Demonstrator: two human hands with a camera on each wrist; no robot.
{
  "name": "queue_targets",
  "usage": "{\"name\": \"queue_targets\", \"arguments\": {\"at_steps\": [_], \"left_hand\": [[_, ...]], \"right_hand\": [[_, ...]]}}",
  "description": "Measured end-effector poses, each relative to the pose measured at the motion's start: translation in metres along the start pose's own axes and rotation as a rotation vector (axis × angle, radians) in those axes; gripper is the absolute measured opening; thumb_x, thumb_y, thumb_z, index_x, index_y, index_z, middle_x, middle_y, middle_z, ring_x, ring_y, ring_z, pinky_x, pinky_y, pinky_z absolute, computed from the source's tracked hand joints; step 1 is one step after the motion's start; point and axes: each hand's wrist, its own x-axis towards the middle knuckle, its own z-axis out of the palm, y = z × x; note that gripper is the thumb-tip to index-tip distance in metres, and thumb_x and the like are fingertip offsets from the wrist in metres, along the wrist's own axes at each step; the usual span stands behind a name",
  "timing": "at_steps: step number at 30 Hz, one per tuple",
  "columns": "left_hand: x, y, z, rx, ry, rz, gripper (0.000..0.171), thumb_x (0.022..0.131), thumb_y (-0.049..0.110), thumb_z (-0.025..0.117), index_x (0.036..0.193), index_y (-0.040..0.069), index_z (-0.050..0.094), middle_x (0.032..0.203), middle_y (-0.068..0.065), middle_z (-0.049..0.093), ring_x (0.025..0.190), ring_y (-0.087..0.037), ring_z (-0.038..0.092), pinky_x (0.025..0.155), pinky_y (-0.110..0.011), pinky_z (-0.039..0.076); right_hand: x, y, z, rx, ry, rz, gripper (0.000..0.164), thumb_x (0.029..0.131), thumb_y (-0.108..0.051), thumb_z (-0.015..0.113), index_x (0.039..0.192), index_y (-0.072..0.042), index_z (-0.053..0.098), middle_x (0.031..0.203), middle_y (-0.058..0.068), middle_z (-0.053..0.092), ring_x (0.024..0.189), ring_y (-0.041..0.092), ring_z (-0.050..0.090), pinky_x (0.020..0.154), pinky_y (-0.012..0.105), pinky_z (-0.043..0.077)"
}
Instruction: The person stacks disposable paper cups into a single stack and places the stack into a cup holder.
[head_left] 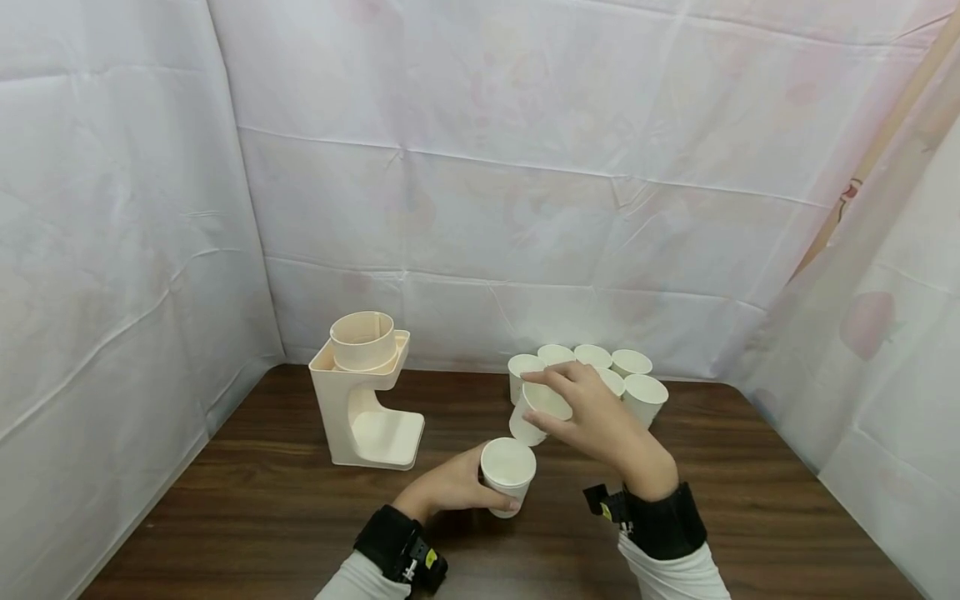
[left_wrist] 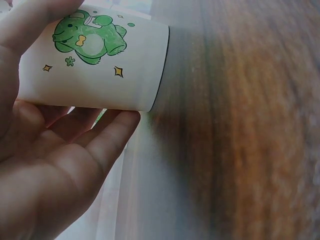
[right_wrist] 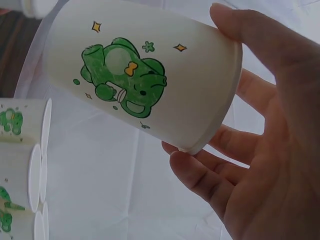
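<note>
My left hand (head_left: 453,483) grips a white paper cup (head_left: 508,463) around its side, low over the table and upright. A green cartoon bear and small yellow stars are printed on this cup, as the left wrist view shows. With thumb and fingertips at the rim, my right hand (head_left: 600,417) holds a second paper cup (right_wrist: 170,85) of the same print. That cup leans in the head view, just behind the left hand's cup and in front of a group of similar cups (head_left: 647,398).
At the left on the dark wooden table (head_left: 247,500) stands a cream plastic stand (head_left: 337,425) with a round open holder (head_left: 363,354) on top and a flat base plate. The grouped cups stand at the back, near the white cloth wall (head_left: 450,233).
</note>
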Motion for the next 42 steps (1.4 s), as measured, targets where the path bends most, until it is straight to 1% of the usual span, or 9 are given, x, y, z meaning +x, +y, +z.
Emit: {"name": "queue_targets", "arguments": {"at_steps": [5,11,13,17,24,29,33,38,42], "left_hand": [[0.0,0.0,-0.001,-0.017,-0.021,0.007,0.067,0.079,0.01,0.084,0.136,0.011,0.049,0.116,0.003,0.063,0.107,-0.014,0.06,0.095,-0.035,0.045],[0.001,-0.002,-0.002,-0.016,-0.037,0.02,0.065,0.08,0.012,0.083,0.135,0.012,0.049,0.116,0.003,0.063,0.107,-0.015,0.06,0.094,-0.035,0.046],[0.002,-0.002,-0.002,-0.012,-0.044,0.026,0.064,0.08,0.014,0.083,0.135,0.014,0.049,0.117,0.004,0.063,0.108,-0.014,0.06,0.095,-0.035,0.045],[0.002,-0.002,-0.003,-0.003,-0.057,0.044,0.065,0.081,0.015,0.083,0.136,0.017,0.048,0.12,0.004,0.062,0.11,-0.015,0.059,0.097,-0.036,0.044],[0.002,-0.002,-0.002,0.015,-0.045,0.02,0.067,0.081,0.019,0.083,0.137,0.019,0.046,0.121,0.007,0.062,0.111,-0.013,0.059,0.098,-0.035,0.043],[0.002,-0.003,-0.002,0.024,-0.037,0.02,0.069,0.08,0.019,0.083,0.137,0.017,0.046,0.118,0.006,0.062,0.109,-0.013,0.06,0.096,-0.034,0.044],[0.002,-0.003,-0.002,0.018,-0.038,0.013,0.068,0.081,0.018,0.083,0.137,0.016,0.045,0.119,0.006,0.061,0.108,-0.013,0.06,0.096,-0.034,0.045],[0.001,-0.004,-0.002,0.011,-0.037,0.005,0.071,0.081,0.018,0.083,0.14,0.015,0.043,0.122,0.005,0.059,0.109,-0.014,0.059,0.096,-0.035,0.045],[0.001,-0.004,-0.002,0.01,-0.031,-0.005,0.073,0.081,0.019,0.083,0.141,0.014,0.042,0.122,0.005,0.059,0.108,-0.013,0.059,0.095,-0.034,0.045]], "right_hand": [[0.001,-0.009,0.001,0.051,-0.047,-0.019,0.046,0.087,-0.03,0.08,0.129,-0.016,0.066,0.123,0.011,0.061,0.117,0.029,0.055,0.094,0.048,0.047],[0.001,-0.02,0.002,0.068,-0.121,0.011,0.047,0.088,-0.035,0.078,0.132,-0.024,0.065,0.125,0.006,0.061,0.117,0.026,0.055,0.091,0.046,0.048],[0.001,-0.022,0.003,0.069,-0.14,0.016,0.046,0.089,-0.036,0.078,0.131,-0.025,0.065,0.125,0.005,0.061,0.117,0.025,0.055,0.091,0.045,0.048],[0.001,-0.025,0.005,0.093,-0.168,0.0,0.044,0.09,-0.035,0.077,0.131,-0.024,0.066,0.125,0.002,0.061,0.118,0.023,0.054,0.093,0.043,0.048],[0.0,-0.027,0.01,0.091,-0.219,-0.012,0.042,0.093,-0.035,0.073,0.133,-0.024,0.064,0.118,0.0,0.06,0.109,0.019,0.054,0.088,0.039,0.048],[0.0,-0.029,0.013,0.085,-0.242,-0.026,0.042,0.092,-0.033,0.074,0.132,-0.022,0.065,0.117,0.001,0.06,0.107,0.018,0.055,0.086,0.037,0.049],[0.0,-0.03,0.016,0.087,-0.276,-0.028,0.041,0.091,-0.03,0.075,0.131,-0.022,0.066,0.118,0.0,0.06,0.109,0.018,0.055,0.088,0.036,0.049],[-0.001,-0.031,0.02,0.114,-0.35,0.025,0.042,0.091,-0.03,0.076,0.131,-0.025,0.065,0.12,-0.002,0.058,0.111,0.018,0.052,0.09,0.037,0.047],[-0.002,-0.032,0.024,0.13,-0.399,0.072,0.041,0.091,-0.029,0.076,0.131,-0.025,0.065,0.12,-0.001,0.058,0.111,0.017,0.052,0.09,0.036,0.047]]}}
